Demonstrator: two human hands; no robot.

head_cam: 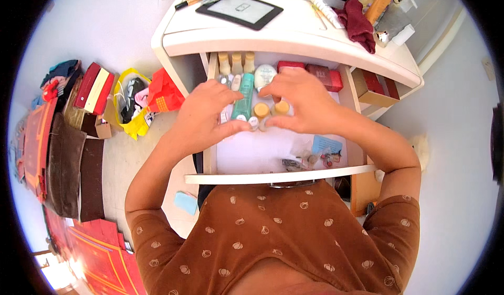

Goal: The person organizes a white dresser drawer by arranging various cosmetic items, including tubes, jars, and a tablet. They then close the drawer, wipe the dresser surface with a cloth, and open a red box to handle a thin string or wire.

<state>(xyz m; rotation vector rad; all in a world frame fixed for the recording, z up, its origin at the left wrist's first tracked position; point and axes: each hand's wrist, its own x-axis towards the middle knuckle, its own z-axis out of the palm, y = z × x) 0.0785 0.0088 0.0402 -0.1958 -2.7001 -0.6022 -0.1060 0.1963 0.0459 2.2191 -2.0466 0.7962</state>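
Observation:
An open drawer holds bottles, tubes and boxes. My left hand is at the left of the bottles, fingers apart, its thumb by small white-capped containers and its fingertips over a green tube. My right hand curves over jars with yellow lids, its fingers spread; its thumb partly hides a small container. Whether either hand grips anything is unclear. Behind them lie a white oval bottle, several cream bottles with tan caps and red boxes.
On the white dresser top lie an e-reader, pens, a white tube and a maroon cloth. Small plastic bags and a blue packet lie near the drawer front. Bags and boxes stand at the left.

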